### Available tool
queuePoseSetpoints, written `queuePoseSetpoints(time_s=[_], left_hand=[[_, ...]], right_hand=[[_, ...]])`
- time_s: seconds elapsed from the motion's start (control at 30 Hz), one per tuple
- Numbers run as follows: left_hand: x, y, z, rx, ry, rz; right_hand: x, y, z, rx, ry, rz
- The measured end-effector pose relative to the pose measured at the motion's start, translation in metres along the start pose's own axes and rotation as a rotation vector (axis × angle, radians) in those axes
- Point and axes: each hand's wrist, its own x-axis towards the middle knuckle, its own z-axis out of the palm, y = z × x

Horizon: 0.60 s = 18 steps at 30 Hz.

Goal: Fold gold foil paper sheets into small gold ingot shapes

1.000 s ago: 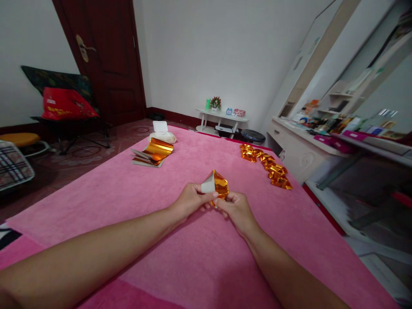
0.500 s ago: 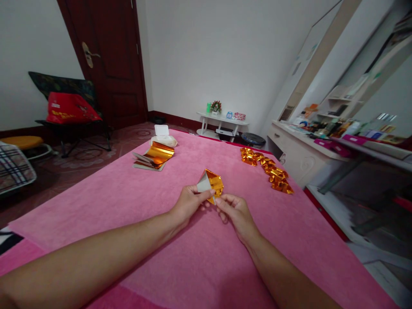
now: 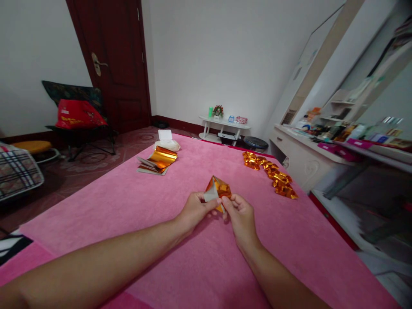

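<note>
A partly folded piece of gold foil paper, shiny gold on one face and pale grey on the other, is held between both hands above the pink cover. My left hand pinches its lower left side, thumb on top. At its lower right edge my right hand grips with thumb and fingers, the two thumbs nearly touching. A stack of gold foil sheets lies farther off to the left, curled up at one side. Several folded gold foil pieces lie in a row at the right.
A white pack with a raised lid sits behind the stack. The pink cover spreads under everything. Beyond it stand a low white table, a round dark stool, a chair with a red bag and a cluttered dresser.
The right thumb has moved up onto the foil's front, beside the left thumb. The foil is turned a little. The whole view has shifted slightly.
</note>
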Motion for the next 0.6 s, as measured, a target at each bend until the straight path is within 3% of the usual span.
queuePoseSetpoints(time_s=[0.07, 0.17, 0.23, 0.37, 0.5, 0.6], left_hand=[[0.001, 0.004, -0.006, -0.002, -0.088, -0.057], [0.004, 0.012, -0.020, -0.045, -0.270, -0.162], [0.007, 0.016, -0.031, 0.001, -0.330, -0.199], [0.014, 0.015, -0.042, 0.185, -0.322, -0.212], [0.013, 0.010, -0.037, 0.235, -0.250, -0.172], [0.010, 0.007, -0.030, 0.227, -0.129, -0.109]], right_hand=[[0.005, -0.001, -0.008, -0.023, -0.051, 0.017], [0.013, -0.004, -0.025, -0.053, -0.248, 0.091], [0.016, -0.006, -0.034, -0.071, -0.380, 0.138], [0.021, -0.006, -0.043, -0.082, -0.511, 0.201], [0.022, -0.006, -0.044, -0.076, -0.480, 0.240], [0.021, -0.008, -0.043, 0.017, -0.427, 0.243]])
